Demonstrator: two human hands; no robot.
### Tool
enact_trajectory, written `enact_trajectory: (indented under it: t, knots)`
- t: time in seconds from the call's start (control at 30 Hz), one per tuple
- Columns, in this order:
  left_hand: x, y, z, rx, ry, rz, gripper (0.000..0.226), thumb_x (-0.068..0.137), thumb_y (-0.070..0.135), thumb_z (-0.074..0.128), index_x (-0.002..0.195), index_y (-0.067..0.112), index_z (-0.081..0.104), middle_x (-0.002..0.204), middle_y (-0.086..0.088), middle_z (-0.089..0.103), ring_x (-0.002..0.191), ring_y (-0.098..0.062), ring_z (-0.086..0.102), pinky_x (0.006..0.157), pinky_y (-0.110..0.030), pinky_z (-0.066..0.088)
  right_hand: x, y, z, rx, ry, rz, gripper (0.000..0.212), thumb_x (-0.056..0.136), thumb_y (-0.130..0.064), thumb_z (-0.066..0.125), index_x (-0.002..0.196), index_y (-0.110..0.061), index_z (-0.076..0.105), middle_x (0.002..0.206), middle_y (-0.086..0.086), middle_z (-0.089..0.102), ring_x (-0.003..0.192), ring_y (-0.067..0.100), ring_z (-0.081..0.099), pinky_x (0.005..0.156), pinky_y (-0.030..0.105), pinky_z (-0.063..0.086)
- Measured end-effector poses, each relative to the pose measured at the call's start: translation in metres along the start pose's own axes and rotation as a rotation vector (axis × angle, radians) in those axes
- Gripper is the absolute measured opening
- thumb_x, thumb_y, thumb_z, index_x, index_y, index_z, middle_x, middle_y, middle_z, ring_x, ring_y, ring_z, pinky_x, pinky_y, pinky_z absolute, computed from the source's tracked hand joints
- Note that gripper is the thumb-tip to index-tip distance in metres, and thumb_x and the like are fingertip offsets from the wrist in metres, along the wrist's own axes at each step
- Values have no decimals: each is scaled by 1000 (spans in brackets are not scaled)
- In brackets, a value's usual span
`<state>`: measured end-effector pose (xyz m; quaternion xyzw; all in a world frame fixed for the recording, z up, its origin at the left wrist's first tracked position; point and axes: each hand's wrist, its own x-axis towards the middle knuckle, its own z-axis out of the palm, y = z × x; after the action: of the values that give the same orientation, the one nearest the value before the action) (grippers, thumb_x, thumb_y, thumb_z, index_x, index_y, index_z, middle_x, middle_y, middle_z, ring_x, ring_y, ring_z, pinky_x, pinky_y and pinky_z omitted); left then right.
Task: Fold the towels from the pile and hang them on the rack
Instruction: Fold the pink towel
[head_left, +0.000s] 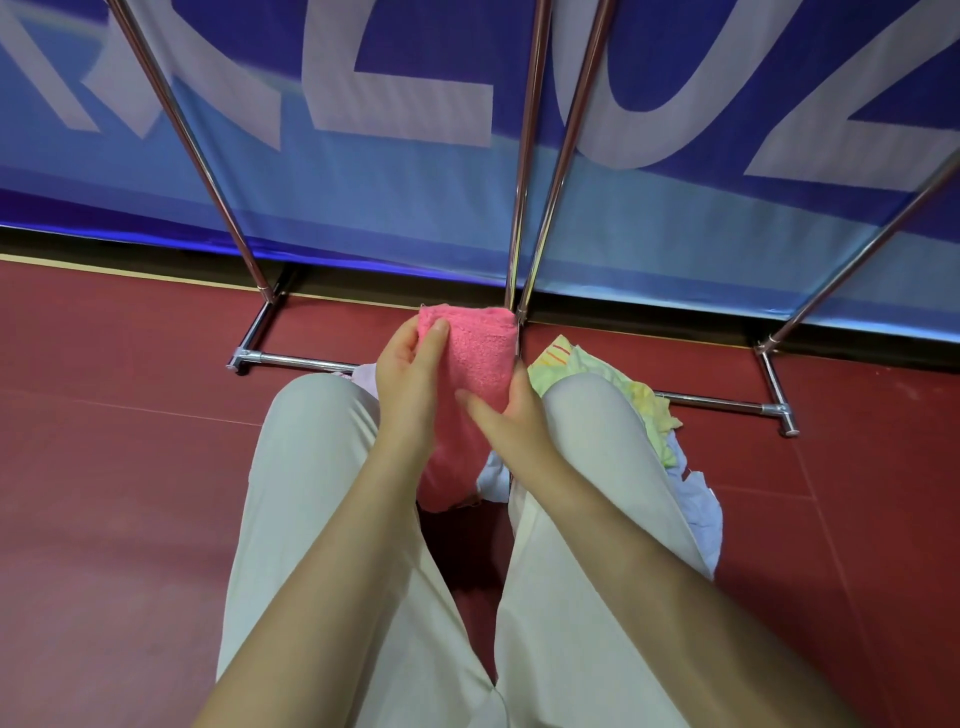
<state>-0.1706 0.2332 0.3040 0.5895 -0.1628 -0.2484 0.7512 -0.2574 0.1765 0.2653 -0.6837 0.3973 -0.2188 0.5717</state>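
At frame centre both hands hold the pink towel (480, 358), folded narrow: left hand (410, 374) pinches its top edge, right hand (506, 415) grasps its side. Folding looks finished; next, lift it over a rack (524, 218) bar.

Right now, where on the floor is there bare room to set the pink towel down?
Bare red floor lies left of the left knee, up to the rack base bar, and again far right beyond the rack's foot. It is crowded right of the right knee, where the pile lies. Both hands, left hand and right hand, hold the pink towel.
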Motion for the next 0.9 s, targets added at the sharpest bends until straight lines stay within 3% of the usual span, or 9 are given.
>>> enact_trajectory:
  t: [0.13, 0.27, 0.37, 0.47, 0.53, 0.6, 0.7, 0.8, 0.9]
  knots:
    - [-1, 3, -6, -78, 38, -10, 23, 94, 22, 56, 109, 8, 68, 100, -7, 67, 92, -14, 60, 79, -28, 50, -2, 2, 6, -196, -64, 42, 62, 82, -37, 66, 136, -21, 40, 121, 1, 63, 108, 24, 61, 86, 31, 47]
    - [0, 7, -19, -112, 39, -12, 18, 91, 24, 57, 101, 16, 70, 97, -3, 68, 90, -12, 61, 77, -25, 49, 0, 6, 18, -258, -107, 40, 47, 89, -28, 62, 132, -15, 47, 118, 2, 64, 106, 21, 60, 76, 22, 36]
    - [1, 11, -32, -117, 64, -14, 15, 95, 20, 56, 98, 16, 70, 91, 1, 68, 84, -9, 60, 74, -23, 49, 0, 12, 28, -293, -128, 51, 38, 90, -26, 60, 126, -16, 51, 109, -1, 64, 102, 21, 60, 76, 24, 37]
    - [0, 13, -45, -128, 91, -14, 19, 98, 15, 51, 97, 16, 69, 88, 3, 69, 83, -9, 61, 74, -22, 49, -2, 21, 37, -374, -165, 43, 20, 90, -23, 60, 108, -16, 57, 83, -6, 59, 88, 22, 58, 73, 28, 39]
    - [-2, 12, -53, -140, 98, -15, 21, 99, 14, 50, 94, 19, 70, 85, 6, 70, 80, -6, 61, 72, -20, 49, -3, 29, 44, -430, -201, 28, 24, 90, -25, 60, 111, -14, 59, 90, 2, 66, 94, 27, 62, 81, 35, 47]
    - [-3, 11, -62, -130, 109, -11, 23, 99, 16, 51, 90, 23, 72, 85, 9, 71, 81, -5, 62, 74, -21, 48, -6, 36, 49, -497, -260, 33, 26, 90, -27, 59, 111, -11, 61, 81, 2, 64, 92, 30, 62, 86, 41, 49]
    - [-2, 8, -74, -124, 139, -14, 18, 95, 24, 57, 91, 25, 74, 93, 5, 70, 89, -10, 61, 81, -26, 47, -10, 40, 52, -532, -319, 63, 19, 91, -30, 57, 97, -13, 63, 64, -10, 45, 80, 22, 54, 83, 38, 46]
    - [1, 7, -79, -184, 245, -46, 17, 96, 21, 57, 91, 21, 72, 89, 4, 68, 84, -8, 60, 78, -25, 47, -13, 38, 51, -495, -330, 87, 19, 90, -27, 54, 71, -25, 51, 61, -9, 47, 73, 17, 52, 72, 31, 41]
    - [6, 8, -83, -287, 338, -81, 15, 97, 19, 56, 93, 17, 70, 86, 3, 66, 78, -7, 59, 74, -25, 47, -16, 32, 45, -444, -357, 113, 21, 86, -25, 53, 67, -27, 46, 64, -6, 51, 70, 18, 54, 69, 32, 42]
